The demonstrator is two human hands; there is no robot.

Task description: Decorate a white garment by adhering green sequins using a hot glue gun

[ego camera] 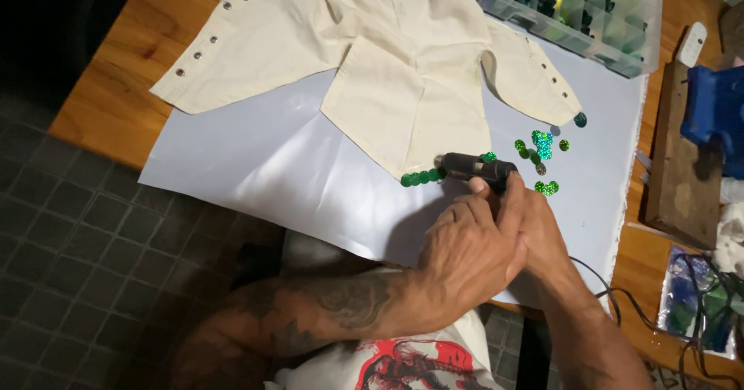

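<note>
Both hands, left hand over right hand, close around a black glue gun, its nozzle at the cream garment's hem beside green sequins; gluing seems underway, needing a steady nozzle

One garment, one glue gun, two hands, and scattered sequins.

A single cream garment lies on one pale sheet. About four green sequins sit in a row at its hem, with roughly eight more loose sequins beside it (some overlap, so the count is uncertain). There is one black glue gun, one left hand, one right hand, one clear compartment box and one blue tool.
</note>
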